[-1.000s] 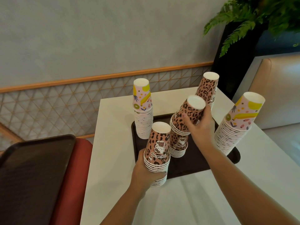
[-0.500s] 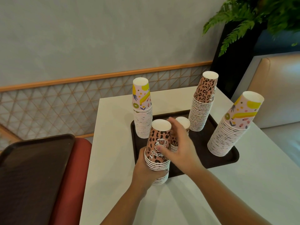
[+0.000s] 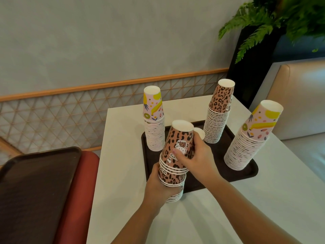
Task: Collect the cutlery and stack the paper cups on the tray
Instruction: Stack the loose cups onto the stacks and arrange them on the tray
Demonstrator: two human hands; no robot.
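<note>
Both hands hold a leopard-print cup stack (image 3: pixel 173 166) over the front left corner of the dark tray (image 3: pixel 246 173), which sits on the white table (image 3: pixel 263 208). The left hand (image 3: pixel 158 185) wraps its fingers around the lower cups; the right hand (image 3: pixel 195 157) curls around the upper cups, thumb across the print. The upper section tilts slightly against the lower one. A white cartoon figure and partial lettering, roughly "tty" and "hello", show on the cups; the rest is hidden.

3 more inverted stacks stand on the tray: a fruit-print stack (image 3: pixel 154 120) at back left, a tall leopard stack (image 3: pixel 219 113) at back right, and a leaning fruit stack (image 3: pixel 249 138) at the right edge. A white cup base (image 3: pixel 200 133) peeks out just behind the right hand. A second dark tray (image 3: pixel 35 187) rests on a red seat (image 3: pixel 79 199) at left.
</note>
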